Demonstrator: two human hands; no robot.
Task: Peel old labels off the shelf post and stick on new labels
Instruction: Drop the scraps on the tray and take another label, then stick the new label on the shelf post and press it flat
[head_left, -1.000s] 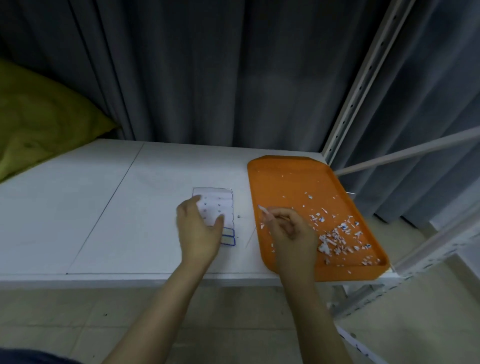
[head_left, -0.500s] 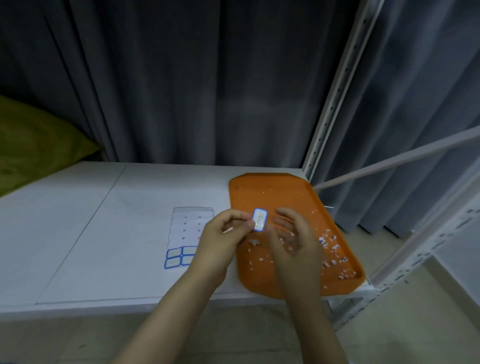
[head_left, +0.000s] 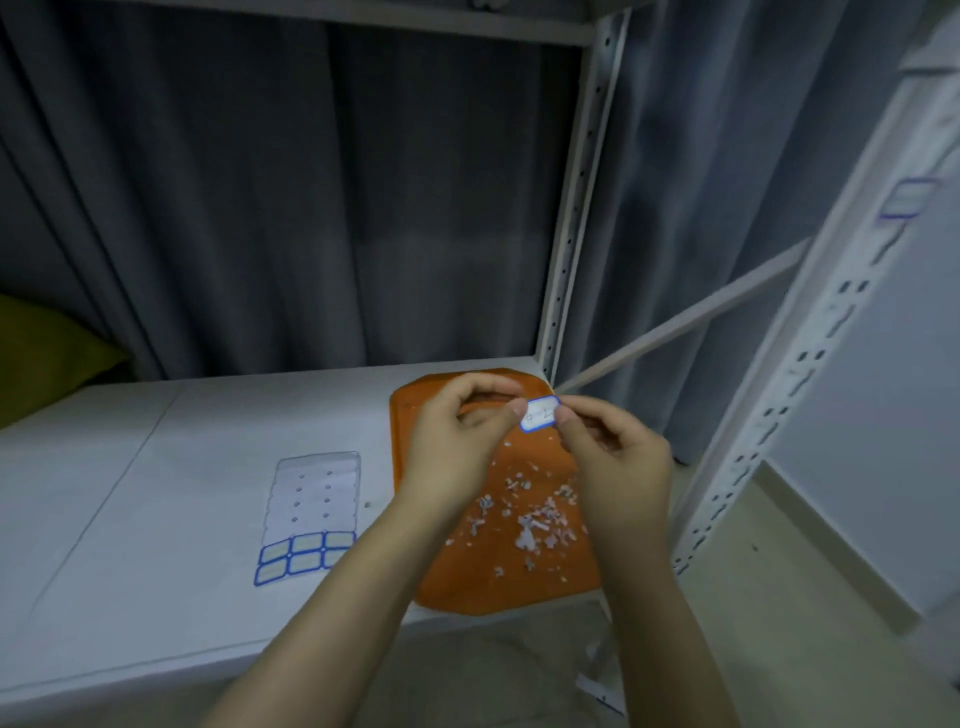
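A small white label with a blue border (head_left: 540, 413) is held up in the air over the orange tray (head_left: 415, 415). My left hand (head_left: 457, 447) pinches its left end and my right hand (head_left: 618, 467) pinches its right end. The label sheet (head_left: 311, 514) lies flat on the white shelf board (head_left: 156, 493), with several blue-edged labels left in its near rows. The near shelf post (head_left: 810, 374) rises at the right and carries a blue-edged label (head_left: 906, 197) high up. The far post (head_left: 576, 208) stands behind the tray.
Torn white label scraps (head_left: 530, 525) litter the near half of the tray. A grey curtain (head_left: 311, 208) hangs behind the shelf. A yellow-green cushion (head_left: 47, 353) lies at the far left. A diagonal brace (head_left: 685, 322) joins the two posts.
My left hand left the label sheet and both hands rose over the tray with one label pinched between them. The view tilted up and right, showing more of the near post.
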